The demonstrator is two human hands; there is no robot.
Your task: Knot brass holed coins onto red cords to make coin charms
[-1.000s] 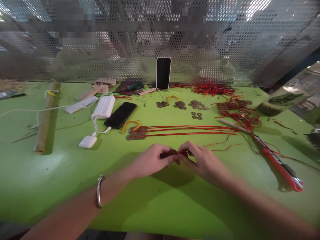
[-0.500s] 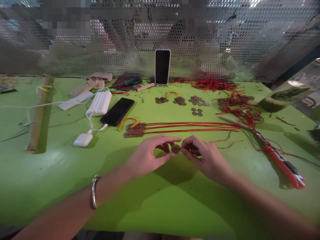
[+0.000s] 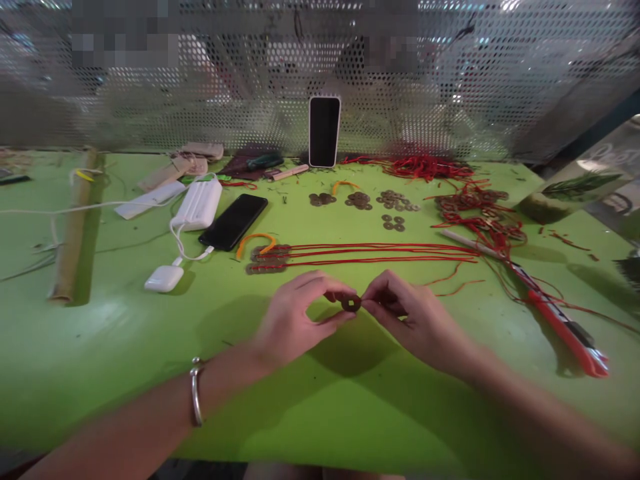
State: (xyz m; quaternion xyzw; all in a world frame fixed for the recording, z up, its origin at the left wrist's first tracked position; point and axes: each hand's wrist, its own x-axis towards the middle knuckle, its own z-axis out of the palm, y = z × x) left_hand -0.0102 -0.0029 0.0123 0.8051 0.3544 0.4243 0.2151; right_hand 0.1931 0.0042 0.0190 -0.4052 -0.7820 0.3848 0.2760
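Note:
Between my two hands is a round dark coin [image 3: 351,303] with a square hole, held above the green table. My left hand [image 3: 305,310] pinches it between thumb and fingers. The fingertips of my right hand [image 3: 407,313] are pressed together at the coin's right edge; whether they also grip a cord is too small to tell. Just beyond my left hand lie rows of overlapping coins [image 3: 270,259] with red cords [image 3: 380,249] stretching right from them. An orange curved piece [image 3: 256,239] rests against these rows. Farther back are loose coin piles [image 3: 359,200] and several separate coins [image 3: 393,223].
A black phone [image 3: 234,222], white power bank [image 3: 197,203] and bamboo piece [image 3: 75,233] lie left. Another phone [image 3: 325,131] stands upright at the back. Tangled red cord with coins [image 3: 480,210] and a red cutter [image 3: 567,333] lie right, near a clear container [image 3: 545,203].
The coin has turned, so its square hole now shows. My left hand's fingers have curled in closer over it, and its wrist has shifted slightly. My right hand has barely moved.

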